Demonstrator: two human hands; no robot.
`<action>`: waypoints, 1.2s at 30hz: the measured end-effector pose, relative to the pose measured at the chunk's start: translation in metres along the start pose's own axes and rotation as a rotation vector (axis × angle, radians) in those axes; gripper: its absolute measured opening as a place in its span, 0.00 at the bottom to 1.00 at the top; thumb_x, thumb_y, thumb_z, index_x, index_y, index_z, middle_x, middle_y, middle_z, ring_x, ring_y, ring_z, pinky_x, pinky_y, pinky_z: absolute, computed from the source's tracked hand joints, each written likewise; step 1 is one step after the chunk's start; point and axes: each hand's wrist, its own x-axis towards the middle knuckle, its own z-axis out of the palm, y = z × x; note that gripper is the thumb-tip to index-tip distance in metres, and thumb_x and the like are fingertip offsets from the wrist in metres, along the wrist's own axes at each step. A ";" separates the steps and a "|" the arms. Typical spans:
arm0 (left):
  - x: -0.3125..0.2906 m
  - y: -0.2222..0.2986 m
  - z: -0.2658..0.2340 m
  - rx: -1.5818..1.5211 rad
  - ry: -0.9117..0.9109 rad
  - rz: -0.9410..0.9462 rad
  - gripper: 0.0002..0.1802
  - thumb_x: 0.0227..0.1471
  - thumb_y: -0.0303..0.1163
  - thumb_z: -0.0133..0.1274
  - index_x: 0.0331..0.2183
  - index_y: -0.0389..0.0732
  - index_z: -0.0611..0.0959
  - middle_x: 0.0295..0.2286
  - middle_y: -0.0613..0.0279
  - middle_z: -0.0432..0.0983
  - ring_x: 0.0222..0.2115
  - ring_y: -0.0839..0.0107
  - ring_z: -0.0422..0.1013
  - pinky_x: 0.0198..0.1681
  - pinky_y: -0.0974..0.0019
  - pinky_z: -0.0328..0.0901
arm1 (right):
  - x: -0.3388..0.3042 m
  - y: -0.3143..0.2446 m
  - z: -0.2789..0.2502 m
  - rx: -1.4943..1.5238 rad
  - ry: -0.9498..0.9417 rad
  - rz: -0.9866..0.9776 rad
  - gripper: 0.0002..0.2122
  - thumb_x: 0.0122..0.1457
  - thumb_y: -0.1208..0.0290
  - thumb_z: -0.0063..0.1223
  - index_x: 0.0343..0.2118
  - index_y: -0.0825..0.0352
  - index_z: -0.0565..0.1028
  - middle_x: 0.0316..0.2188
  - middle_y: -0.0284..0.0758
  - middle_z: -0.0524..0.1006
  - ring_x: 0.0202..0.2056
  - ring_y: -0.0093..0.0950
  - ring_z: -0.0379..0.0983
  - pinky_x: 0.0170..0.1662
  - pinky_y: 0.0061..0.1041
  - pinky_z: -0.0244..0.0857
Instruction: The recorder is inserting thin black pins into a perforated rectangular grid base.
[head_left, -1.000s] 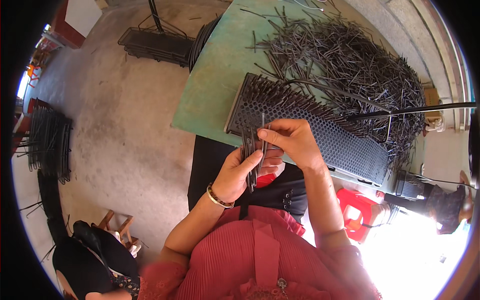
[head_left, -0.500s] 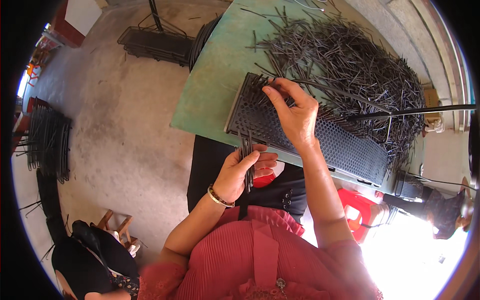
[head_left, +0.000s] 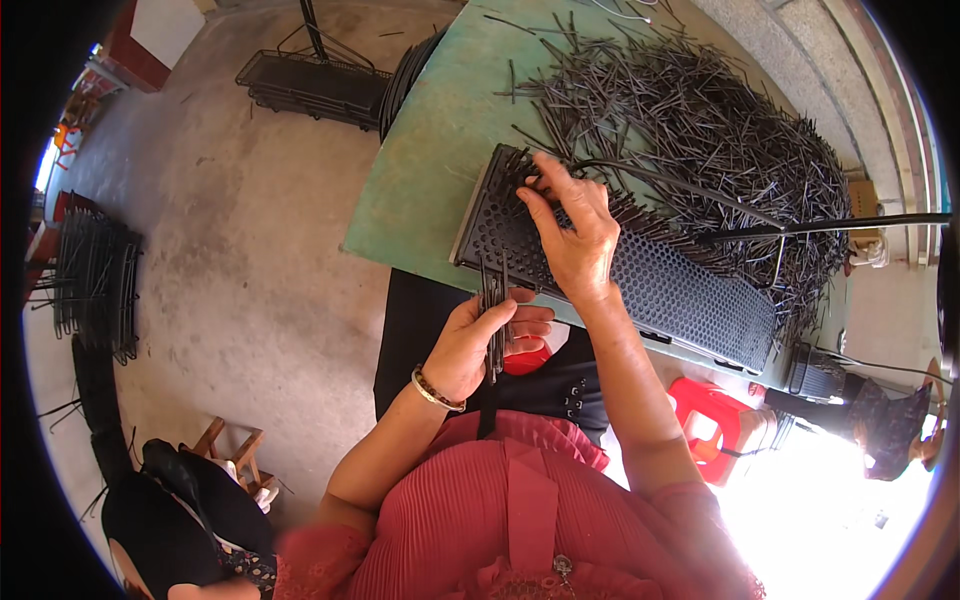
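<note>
My left hand (head_left: 468,345) is closed around a small bundle of thin dark rods (head_left: 493,330), held upright below the table's near edge. The thumb presses the bundle while the other fingertips stick out beyond it. My right hand (head_left: 580,235) is over the far left end of a long black perforated plate (head_left: 690,295). Its thumb and fingers are bent close together among short dark rods (head_left: 517,163) standing in the plate's holes. What lies between those fingertips is too small and dark to make out. More rods stand in a row along the plate's far side.
A large heap of loose dark rods (head_left: 720,120) covers much of the green table (head_left: 420,190). A bent black bar (head_left: 830,225) crosses over the plate from the right. Wire baskets (head_left: 315,85) stand on the floor, and a red stool (head_left: 705,425) sits at right. Another person (head_left: 170,510) is at lower left.
My right hand has shifted slightly left over the plate's end, its index finger now straighter. My left hand keeps its bundle of rods in nearly the same place.
</note>
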 end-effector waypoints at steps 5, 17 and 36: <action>0.000 0.001 0.001 0.001 -0.009 0.000 0.17 0.61 0.32 0.42 0.47 0.30 0.70 0.41 0.44 0.75 0.40 0.62 0.74 0.43 0.63 0.71 | 0.005 0.001 -0.003 -0.088 -0.104 -0.267 0.13 0.46 0.78 0.62 0.37 0.66 0.79 0.31 0.33 0.78 0.32 0.30 0.72 0.39 0.26 0.62; 0.000 0.003 0.004 0.053 -0.050 -0.003 0.18 0.61 0.29 0.40 0.50 0.30 0.68 0.43 0.42 0.73 0.42 0.60 0.74 0.44 0.60 0.71 | -0.004 0.004 -0.006 -0.199 -0.043 -0.278 0.10 0.49 0.77 0.59 0.37 0.66 0.79 0.33 0.33 0.78 0.34 0.29 0.71 0.40 0.27 0.60; -0.008 0.010 0.008 0.065 -0.157 0.057 0.15 0.61 0.32 0.42 0.46 0.32 0.70 0.41 0.45 0.74 0.40 0.60 0.74 0.41 0.63 0.72 | -0.017 -0.036 -0.049 0.203 -0.599 0.309 0.11 0.49 0.69 0.63 0.30 0.73 0.77 0.25 0.38 0.76 0.26 0.27 0.72 0.30 0.25 0.65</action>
